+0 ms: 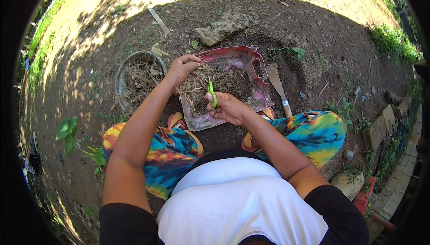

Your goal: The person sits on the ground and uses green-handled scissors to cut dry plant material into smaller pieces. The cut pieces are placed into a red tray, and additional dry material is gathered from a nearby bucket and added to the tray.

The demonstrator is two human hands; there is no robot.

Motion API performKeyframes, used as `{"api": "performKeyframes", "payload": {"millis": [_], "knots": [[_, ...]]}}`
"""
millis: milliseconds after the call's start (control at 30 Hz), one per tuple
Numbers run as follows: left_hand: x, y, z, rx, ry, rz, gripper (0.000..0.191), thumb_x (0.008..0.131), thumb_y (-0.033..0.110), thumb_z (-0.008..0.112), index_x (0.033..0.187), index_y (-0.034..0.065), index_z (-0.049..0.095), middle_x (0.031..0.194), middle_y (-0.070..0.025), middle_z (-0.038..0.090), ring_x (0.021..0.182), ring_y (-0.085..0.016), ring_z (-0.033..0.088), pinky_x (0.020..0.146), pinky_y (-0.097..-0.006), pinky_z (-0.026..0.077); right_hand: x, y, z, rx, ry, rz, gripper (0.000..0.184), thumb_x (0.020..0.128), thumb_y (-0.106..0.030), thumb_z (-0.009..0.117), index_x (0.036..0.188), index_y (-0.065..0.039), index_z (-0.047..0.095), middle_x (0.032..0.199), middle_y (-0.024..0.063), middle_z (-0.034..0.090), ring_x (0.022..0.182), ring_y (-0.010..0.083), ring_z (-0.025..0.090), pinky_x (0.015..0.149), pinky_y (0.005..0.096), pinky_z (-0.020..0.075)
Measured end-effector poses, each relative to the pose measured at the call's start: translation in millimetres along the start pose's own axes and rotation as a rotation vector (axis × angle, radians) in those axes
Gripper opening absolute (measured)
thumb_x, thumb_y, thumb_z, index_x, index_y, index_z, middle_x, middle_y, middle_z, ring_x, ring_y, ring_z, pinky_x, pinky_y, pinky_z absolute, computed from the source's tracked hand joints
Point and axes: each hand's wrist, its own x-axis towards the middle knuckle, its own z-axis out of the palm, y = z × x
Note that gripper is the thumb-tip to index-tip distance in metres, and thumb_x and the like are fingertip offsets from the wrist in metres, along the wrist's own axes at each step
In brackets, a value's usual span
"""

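Observation:
Dry straw [194, 85] is bunched in my left hand [183, 71], over the left part of a worn red plastic tray [225, 51]. My right hand [227, 108] grips green-handled scissors [212, 94], their narrow metal tip pointing away from me, just right of the straw. Whether the blades are apart is too small to tell. Inside the tray lie dark soil and short straw bits [231, 82]. Left of my left hand stands a round grey tub [121, 74] holding more dry straw [142, 80].
A broad-bladed knife [277, 80] with a wooden handle lies right of the tray. Beyond the tray sit a rough stone [221, 28] and a flat wooden strip [158, 20]. A leafy plant [69, 134] grows near my left knee. My sandalled feet [176, 120] flank the tray's near edge.

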Motion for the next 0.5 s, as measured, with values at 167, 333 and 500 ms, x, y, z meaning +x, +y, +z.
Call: {"api": "performKeyframes", "payload": {"millis": [167, 333, 500], "knots": [[-4.6, -11.6, -2.3, -0.043, 0.071, -0.042, 0.013, 0.088, 0.01, 0.07, 0.1, 0.0071, 0.065, 0.094, -0.0036, 0.066, 0.08, -0.012, 0.063, 0.06, -0.028, 0.057, -6.3, 7.4, 8.4, 0.189, -0.176, 0.18, 0.049, 0.092, -0.056, 0.06, 0.119, -0.017, 0.048, 0.098, 0.0012, 0.058, 0.086, 0.0146, 0.059, 0.078, 0.0373, 0.0549], [-6.5, -27.6, -1.4, -0.03, 0.026, -0.044, 0.013, 0.085, 0.007, 0.071, 0.097, 0.0084, 0.065, 0.091, -0.0034, 0.066, 0.074, -0.013, 0.064, 0.056, -0.0286, 0.056, 0.3, 10.8, 12.2, 0.034, -0.116, 0.156, 0.058, 0.088, -0.063, 0.06, 0.122, -0.017, 0.048, 0.098, 0.001, 0.055, 0.089, 0.0156, 0.058, 0.082, 0.0367, 0.0518], [-3.7, -32.9, -3.7, 0.089, -0.006, 0.009, 0.012, 0.086, 0.008, 0.07, 0.096, 0.0098, 0.065, 0.093, -0.0044, 0.068, 0.073, -0.014, 0.064, 0.056, -0.0301, 0.056, 4.8, 10.2, 12.1, -0.034, -0.054, 0.094, 0.053, 0.086, -0.065, 0.062, 0.108, -0.019, 0.049, 0.091, -0.0025, 0.055, 0.08, 0.012, 0.055, 0.074, 0.0286, 0.0486]]}}
